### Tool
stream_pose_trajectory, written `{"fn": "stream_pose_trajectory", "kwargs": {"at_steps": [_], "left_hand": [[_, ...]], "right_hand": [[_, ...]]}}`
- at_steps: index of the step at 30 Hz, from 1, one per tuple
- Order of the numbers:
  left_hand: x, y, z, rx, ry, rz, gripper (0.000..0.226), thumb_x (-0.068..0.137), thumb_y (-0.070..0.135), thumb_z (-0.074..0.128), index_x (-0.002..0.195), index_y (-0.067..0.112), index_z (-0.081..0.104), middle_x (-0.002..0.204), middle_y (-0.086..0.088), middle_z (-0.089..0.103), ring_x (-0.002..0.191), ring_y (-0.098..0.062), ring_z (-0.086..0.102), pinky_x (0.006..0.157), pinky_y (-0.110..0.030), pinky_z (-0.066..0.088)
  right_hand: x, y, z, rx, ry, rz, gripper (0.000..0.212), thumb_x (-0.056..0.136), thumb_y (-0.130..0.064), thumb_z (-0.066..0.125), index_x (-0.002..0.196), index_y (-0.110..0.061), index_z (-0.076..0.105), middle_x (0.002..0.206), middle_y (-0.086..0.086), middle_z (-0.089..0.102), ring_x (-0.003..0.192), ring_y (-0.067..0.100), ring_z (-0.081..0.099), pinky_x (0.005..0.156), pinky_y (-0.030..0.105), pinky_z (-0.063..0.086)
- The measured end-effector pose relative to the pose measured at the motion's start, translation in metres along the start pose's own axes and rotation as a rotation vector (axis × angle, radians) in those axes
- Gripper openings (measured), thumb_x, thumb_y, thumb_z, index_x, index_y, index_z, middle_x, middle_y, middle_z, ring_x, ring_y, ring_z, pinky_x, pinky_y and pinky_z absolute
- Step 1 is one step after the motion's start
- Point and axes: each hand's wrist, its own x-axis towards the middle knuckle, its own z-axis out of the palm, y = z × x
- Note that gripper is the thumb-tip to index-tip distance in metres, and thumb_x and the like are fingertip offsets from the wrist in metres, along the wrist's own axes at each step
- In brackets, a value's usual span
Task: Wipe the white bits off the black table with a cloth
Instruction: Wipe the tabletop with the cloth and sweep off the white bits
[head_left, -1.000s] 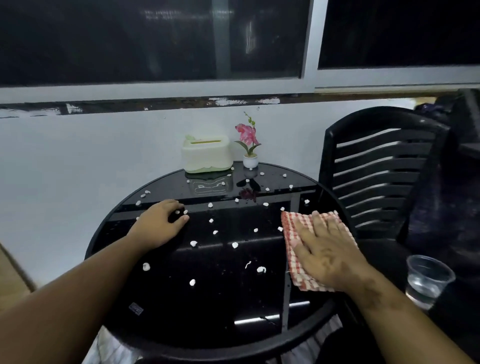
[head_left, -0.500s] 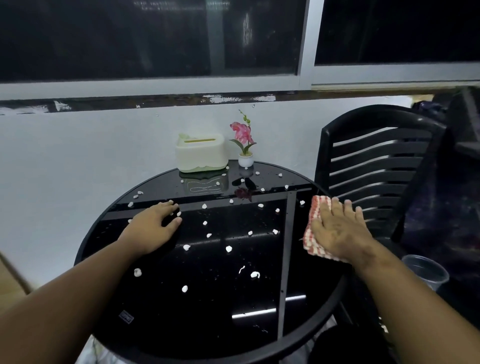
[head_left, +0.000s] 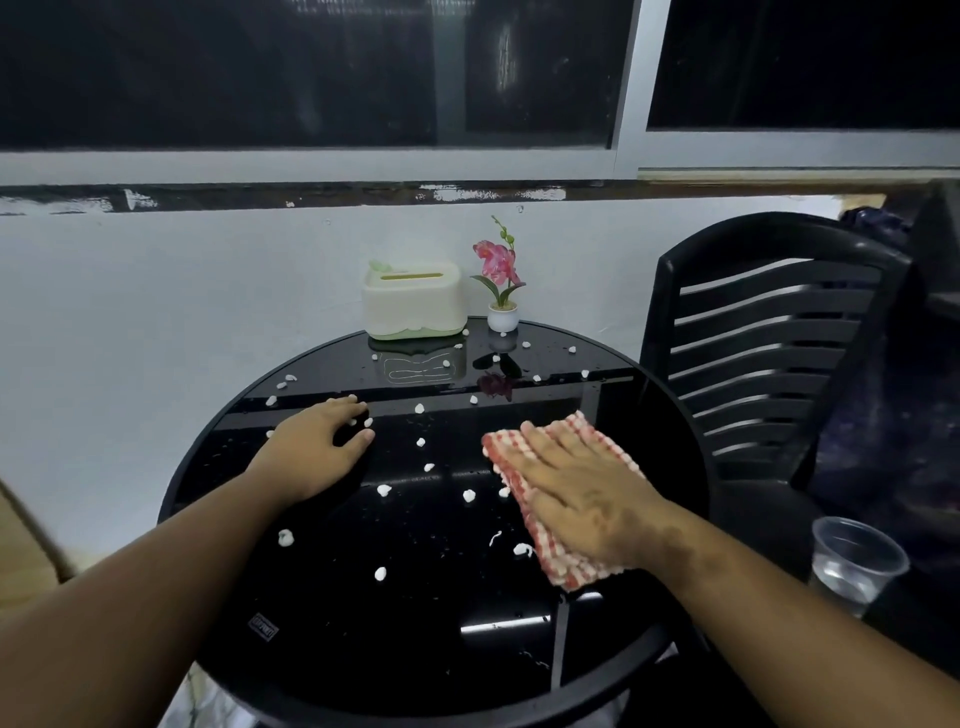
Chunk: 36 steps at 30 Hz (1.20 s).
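Dozens of white bits (head_left: 383, 490) dot the round black table (head_left: 363, 649); right hand (head_left: 587, 499) presses flat, fingers spread, on the red-checked cloth (head_left: 563, 564); left hand (head_left: 317, 447) rests loosely spread, centre-left.

One view only, head-worn, wide-angle, aimed forward and down. The round black table (head_left: 322, 649) is seen close, filling the lower centre of the frame. Both forearms are seen entering from the bottom corners. Wall and dark windows are taken in across the top.
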Motion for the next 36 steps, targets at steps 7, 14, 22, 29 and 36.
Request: {"fn": "stream_pose_trajectory", "kwargs": {"at_steps": [7,14,22,29,36], "left_hand": [[0.001,0.0,0.0,-0.01,0.007,-0.006,0.048,0.094,0.046,0.053,0.14,0.032,0.05,0.152,0.013,0.04,0.143,-0.01,0.032,0.114,-0.036,0.027],[0.005,-0.002,0.002,-0.009,0.019,-0.004,0.048,0.093,0.046,0.054,0.138,0.032,0.051,0.151,0.014,0.042,0.141,-0.011,0.036,0.113,-0.036,0.03],[0.005,-0.001,0.001,-0.007,0.02,-0.019,0.048,0.092,0.047,0.056,0.137,0.034,0.052,0.15,0.015,0.044,0.139,-0.011,0.039,0.111,-0.035,0.031],[0.002,0.0,0.001,-0.027,0.012,-0.019,0.047,0.092,0.045,0.056,0.137,0.033,0.052,0.15,0.015,0.044,0.14,-0.012,0.039,0.112,-0.035,0.031],[0.001,-0.001,0.001,-0.031,0.008,-0.017,0.047,0.092,0.045,0.056,0.138,0.034,0.051,0.15,0.015,0.043,0.14,-0.011,0.037,0.112,-0.034,0.03]], "right_hand": [[-0.011,0.044,-0.009,0.023,0.019,0.183,0.069,0.084,-0.064,-0.002,0.15,-0.047,-0.014,0.162,-0.007,-0.017,0.15,0.019,-0.016,0.122,0.044,-0.009],[0.037,0.124,-0.016,0.001,0.091,0.506,0.07,0.097,-0.053,0.011,0.158,-0.02,-0.002,0.166,0.009,-0.004,0.152,0.032,-0.003,0.122,0.049,-0.003],[0.103,0.103,-0.025,-0.043,0.038,0.414,0.062,0.094,-0.06,-0.005,0.153,-0.042,-0.009,0.165,0.003,-0.008,0.151,0.034,-0.006,0.12,0.052,-0.01],[0.081,0.038,-0.01,-0.082,0.012,-0.033,0.055,0.094,-0.06,-0.006,0.148,-0.051,-0.017,0.162,-0.001,-0.012,0.15,0.027,-0.011,0.121,0.05,-0.011],[0.029,0.02,-0.006,-0.019,-0.006,-0.145,0.06,0.093,-0.051,0.008,0.149,-0.05,-0.012,0.161,-0.011,-0.017,0.148,0.013,-0.02,0.121,0.039,-0.013]]}}
